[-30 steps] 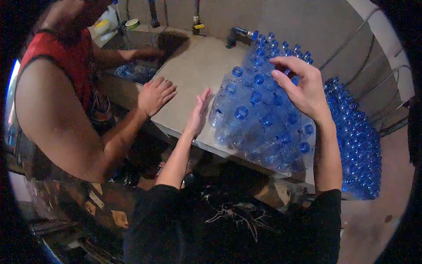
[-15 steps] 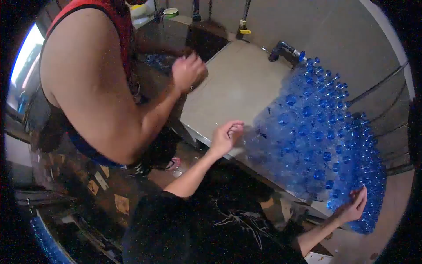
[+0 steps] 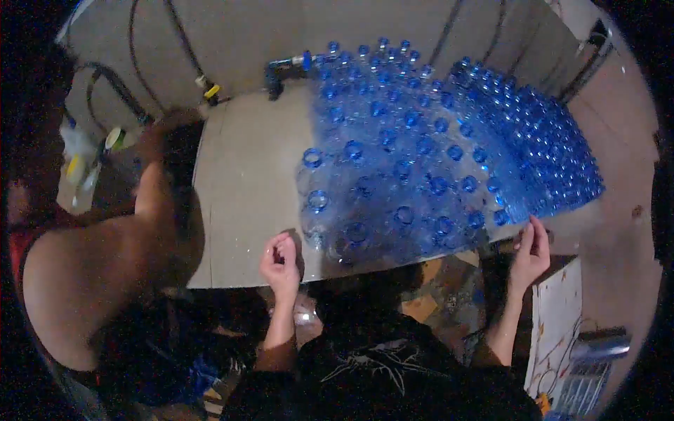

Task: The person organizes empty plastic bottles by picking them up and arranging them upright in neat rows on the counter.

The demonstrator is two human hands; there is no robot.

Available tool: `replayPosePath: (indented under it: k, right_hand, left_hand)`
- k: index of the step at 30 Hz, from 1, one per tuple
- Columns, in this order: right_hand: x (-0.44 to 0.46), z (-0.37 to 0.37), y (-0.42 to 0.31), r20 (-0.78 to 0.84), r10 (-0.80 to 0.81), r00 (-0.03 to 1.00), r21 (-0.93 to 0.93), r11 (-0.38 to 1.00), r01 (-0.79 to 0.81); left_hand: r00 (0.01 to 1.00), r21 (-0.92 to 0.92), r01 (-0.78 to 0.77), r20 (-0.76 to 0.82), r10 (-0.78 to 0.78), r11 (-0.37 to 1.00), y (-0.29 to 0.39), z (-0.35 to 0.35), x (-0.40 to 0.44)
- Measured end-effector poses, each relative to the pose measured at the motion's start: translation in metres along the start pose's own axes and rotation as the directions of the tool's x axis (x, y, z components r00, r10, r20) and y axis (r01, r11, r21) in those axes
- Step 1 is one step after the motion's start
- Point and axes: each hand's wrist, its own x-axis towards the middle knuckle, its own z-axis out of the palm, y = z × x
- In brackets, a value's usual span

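Clear blue plastic bottles (image 3: 404, 168) stand upright and packed together on a pale tabletop (image 3: 246, 182), their open necks facing up. My left hand (image 3: 279, 261) is just off the front left corner of this group, its fingers curled in towards the thumb. At the front edge by the right end of the group, my right hand (image 3: 530, 256) is closed in a pinch, fingertips close to the bottles. Whatever either hand may hold, thin film included, cannot be made out.
A second dense block of blue bottles (image 3: 537, 137) stands on the right. Another person's arm (image 3: 151, 186) reaches over a dark surface on the left. Behind the table are a pipe fitting (image 3: 277, 76) and a yellow-handled valve (image 3: 210, 91). A patterned white panel (image 3: 554, 326) is at lower right.
The view has turned, so the bottles now appear in the middle. The other person's arm has moved away to the left. My hands stay by the front of the bottles, both closed.
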Motion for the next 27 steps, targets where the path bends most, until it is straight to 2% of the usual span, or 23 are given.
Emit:
replayPosePath:
  k: [3,6,8,11,14,15,16,18,20,22,23,25,26,27]
  right_hand:
    - [-0.001,-0.002,0.038,0.002,0.041,0.999,0.064,0.997,-0.041]
    - [-0.006,0.003,0.057,0.074,0.097,0.993,0.099,0.990,-0.104]
    - [-0.001,0.012,0.087,0.127,0.170,0.977,0.188,0.963,-0.192]
    - [0.015,0.028,0.122,0.135,-0.059,0.989,0.030,0.998,0.055]
    - [0.029,0.034,0.136,0.290,0.220,0.931,0.063,0.967,-0.248]
    - [0.032,0.047,0.160,0.183,-0.060,0.981,0.141,0.989,0.034]
    - [0.037,0.048,0.171,0.283,0.095,0.954,0.146,0.979,-0.141]
    - [0.042,0.048,0.190,0.473,0.379,0.795,0.095,0.876,-0.474]
    - [0.032,0.057,0.225,0.425,0.137,0.895,0.103,0.975,-0.199]
    - [0.013,0.061,0.257,0.461,0.113,0.880,-0.110,0.991,-0.069]
    - [0.009,0.059,0.263,0.501,0.212,0.839,-0.310,0.949,-0.055]
    - [0.012,0.059,0.266,0.560,0.237,0.794,-0.212,0.967,-0.139]
    - [0.011,0.061,0.249,0.584,0.160,0.796,0.082,0.963,-0.255]
    - [0.010,0.060,0.231,0.593,0.083,0.801,0.362,0.861,-0.358]
  left_hand:
    - [0.995,0.115,-0.100,0.014,0.099,0.988,0.007,0.006,-0.004]
    - [0.998,0.037,-0.068,-0.015,0.069,0.997,0.002,-0.008,-0.011]
    - [0.992,0.131,-0.104,-0.058,0.112,0.986,0.005,-0.015,-0.019]
    - [0.981,0.155,-0.114,-0.139,0.136,0.981,0.014,-0.012,-0.042]
    - [0.949,0.193,-0.173,-0.231,0.216,0.966,-0.001,-0.009,-0.075]
    - [0.939,0.198,-0.169,-0.264,0.218,0.966,-0.008,-0.003,-0.088]
    - [0.940,0.170,-0.113,-0.301,0.161,0.979,-0.010,0.005,-0.102]
    - [0.929,0.119,0.025,-0.369,0.021,0.993,-0.006,0.029,-0.132]
    - [0.931,0.116,0.121,-0.359,-0.072,0.986,-0.009,0.056,-0.171]
    - [0.959,0.139,0.137,-0.267,-0.096,0.981,-0.020,0.080,-0.205]
    - [0.979,0.202,0.099,-0.195,-0.059,0.974,-0.007,0.096,-0.213]
    - [0.998,0.308,0.016,-0.065,0.005,0.951,0.020,0.122,-0.234]
    - [0.999,0.362,-0.036,-0.013,0.043,0.931,0.027,0.130,-0.238]
    - [0.997,0.415,-0.082,0.037,0.073,0.906,0.034,0.137,-0.237]
